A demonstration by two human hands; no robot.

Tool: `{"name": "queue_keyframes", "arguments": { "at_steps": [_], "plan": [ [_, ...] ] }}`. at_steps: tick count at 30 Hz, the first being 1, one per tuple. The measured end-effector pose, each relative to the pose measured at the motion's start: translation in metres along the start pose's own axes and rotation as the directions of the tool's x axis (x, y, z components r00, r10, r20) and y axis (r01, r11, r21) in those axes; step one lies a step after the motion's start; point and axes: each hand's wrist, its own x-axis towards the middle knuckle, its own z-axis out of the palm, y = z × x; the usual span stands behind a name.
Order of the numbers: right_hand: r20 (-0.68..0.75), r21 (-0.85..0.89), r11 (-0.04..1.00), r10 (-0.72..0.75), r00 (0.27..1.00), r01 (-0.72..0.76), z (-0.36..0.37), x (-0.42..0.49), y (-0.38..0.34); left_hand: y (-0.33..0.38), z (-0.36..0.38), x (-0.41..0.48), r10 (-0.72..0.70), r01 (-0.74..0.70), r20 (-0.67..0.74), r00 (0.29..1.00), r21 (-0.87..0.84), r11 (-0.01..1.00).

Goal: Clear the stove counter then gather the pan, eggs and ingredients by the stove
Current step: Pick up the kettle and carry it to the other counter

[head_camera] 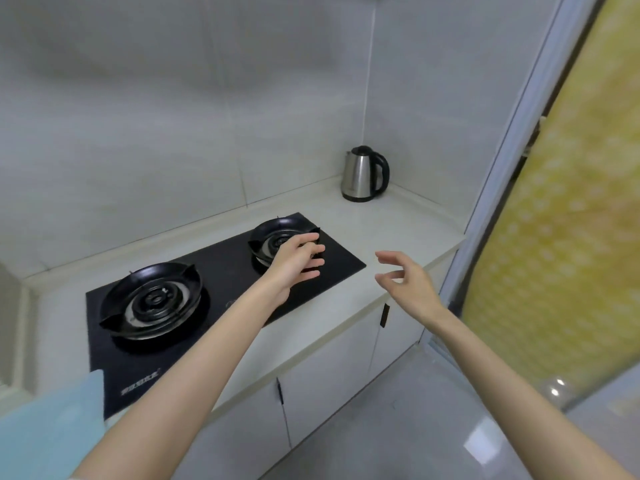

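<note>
Blue cloth (pixel 52 427) low at 7 o'clock. Left hand (pixel 298 261) over the right burner (pixel 273 242), fingers loose, holding nothing. Right hand (pixel 405 282) at 3 o'clock of it, above the counter (pixel 398 223), fingers spread, holding nothing. Steel kettle (pixel 363 174) upright in the back corner, at 1 o'clock from the black gas stove (pixel 225 268).

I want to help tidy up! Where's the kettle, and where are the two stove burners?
kettle (pixel 360 174), head view, on its steel body.
near burner (pixel 153 299), head view, on its middle cap.
far burner (pixel 269 239), head view, on its inner ring.
</note>
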Motion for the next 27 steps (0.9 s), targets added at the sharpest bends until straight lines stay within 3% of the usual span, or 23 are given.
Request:
{"name": "queue_keyframes", "arguments": {
  "at_steps": [15, 27],
  "plan": [
    [0.141, -0.044, 0.996, -0.068, 0.988, 0.075, -0.151, 0.254, 0.116, 0.029, 0.173, 0.227, -0.066, 0.052, -0.159, 0.985, -0.086, 0.995],
    [0.191, -0.041, 0.999, -0.020, 0.981, 0.029, -0.142, 0.449, 0.179, 0.042, 0.191, 0.401, -0.107, 0.087, -0.225, 0.968, -0.097, 0.991]
  ]
}}
